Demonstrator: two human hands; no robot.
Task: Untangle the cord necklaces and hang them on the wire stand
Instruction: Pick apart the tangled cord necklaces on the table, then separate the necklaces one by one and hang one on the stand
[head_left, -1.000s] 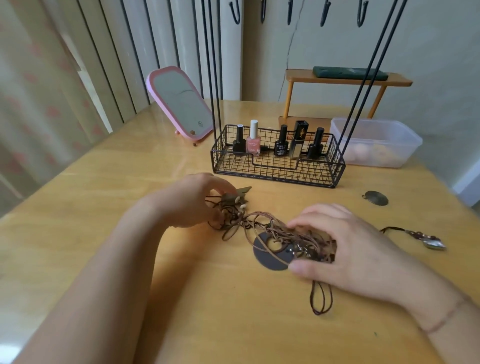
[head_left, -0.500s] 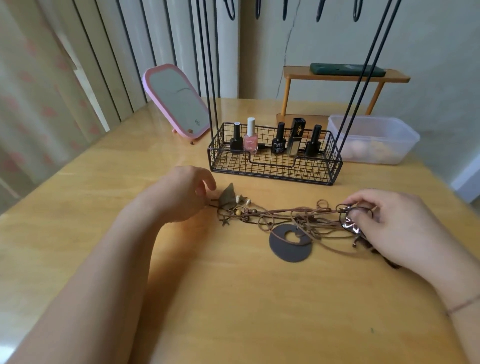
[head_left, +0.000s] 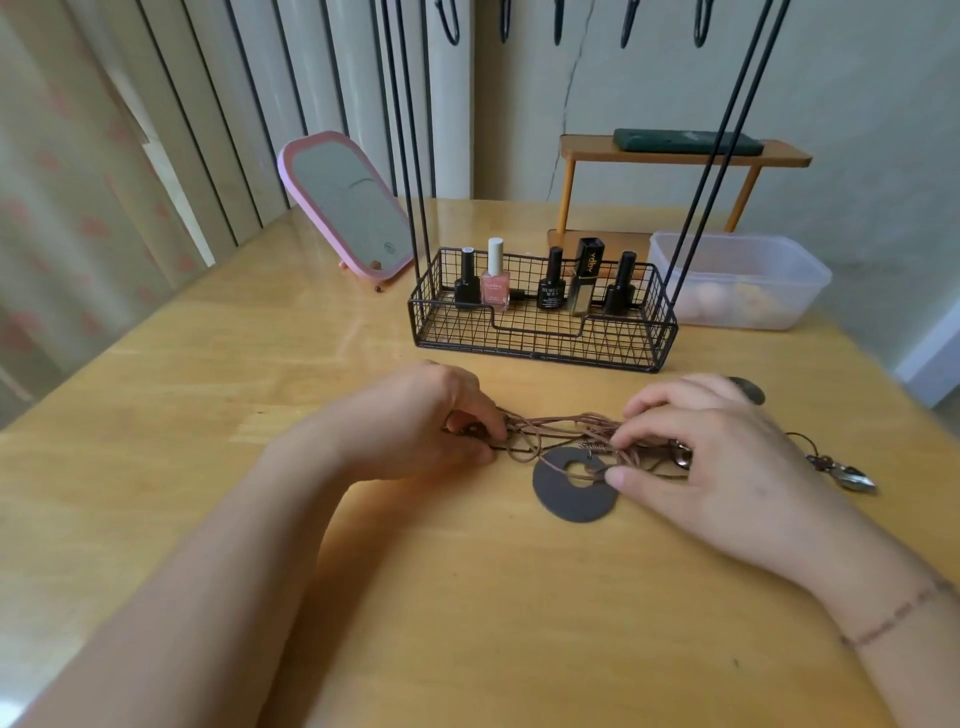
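Observation:
A tangle of brown cord necklaces (head_left: 561, 428) lies stretched across the wooden table, just in front of the black wire stand (head_left: 540, 332). A dark round disc pendant (head_left: 566, 499) with a hole rests under the cords. My left hand (head_left: 415, 421) pinches the left end of the bundle, hiding the pendants there. My right hand (head_left: 696, 447) grips the cords at the right end, thumb on the disc's edge. A metal leaf pendant (head_left: 852, 478) on a dark cord lies to the right. The stand's hooks (head_left: 558, 23) hang at the top of the frame.
The stand's basket holds several nail polish bottles (head_left: 496, 283). A pink mirror (head_left: 345, 205) leans at the back left. A clear plastic box (head_left: 743, 280) and a small wooden shelf (head_left: 680, 156) stand at the back right. A dark oval piece (head_left: 750, 389) lies behind my right hand.
My hands pulled the bunched cords apart into a line. My right hand then came back left, closer to the disc, and my left hand closed over the left end.

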